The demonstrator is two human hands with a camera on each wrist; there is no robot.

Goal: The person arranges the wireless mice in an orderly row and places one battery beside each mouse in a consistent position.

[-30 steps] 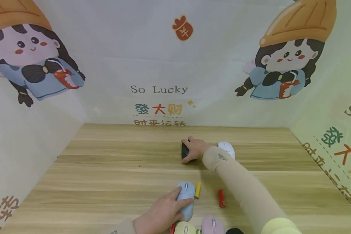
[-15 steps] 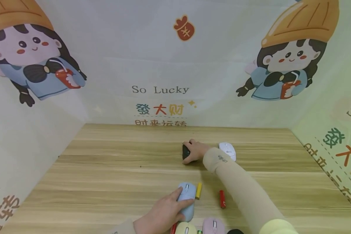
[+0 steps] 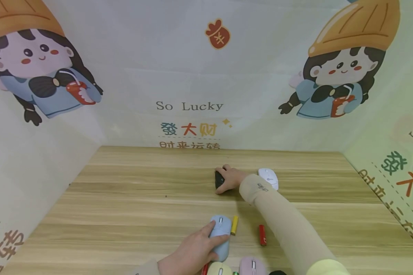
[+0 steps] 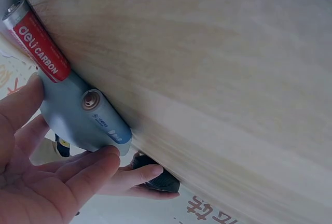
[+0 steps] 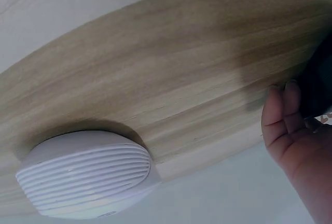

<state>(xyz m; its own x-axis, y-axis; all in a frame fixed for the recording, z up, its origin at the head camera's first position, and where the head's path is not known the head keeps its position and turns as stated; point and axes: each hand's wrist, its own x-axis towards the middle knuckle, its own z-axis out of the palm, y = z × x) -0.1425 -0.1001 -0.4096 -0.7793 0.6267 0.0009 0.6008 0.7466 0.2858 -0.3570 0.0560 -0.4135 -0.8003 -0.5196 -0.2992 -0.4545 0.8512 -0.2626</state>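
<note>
1. Left hand (image 3: 189,250) down low, fingers and thumb bent in around the smooth, pill-shaped blue mouse (image 3: 221,225), its grip only part-open, the mouse flat on the wood-grain table (image 3: 124,191).
2. Further out, the right hand (image 3: 231,178) arches over the black mouse (image 3: 219,179), thumb on the near side, fingers on the far side; the left wrist view catches fine ribbing on that dark flank.
3. Beside the right wrist sits a rounded white mouse (image 3: 268,178), its side cut with parallel ridges.
4. Slim cylinders here: a yellow battery (image 3: 234,225) just beside the blue mouse, a glossy red battery (image 3: 262,235) further right.
5. Under the left hand, a silver-ended "deli CARBON" battery (image 4: 41,45) and a blue-wrapped battery (image 4: 106,117); whether that one touches the mouse, can't tell.
6. Bottom edge: rounded pale-yellow mouse (image 3: 218,269) and lilac mouse (image 3: 252,266), both cut off.
</note>
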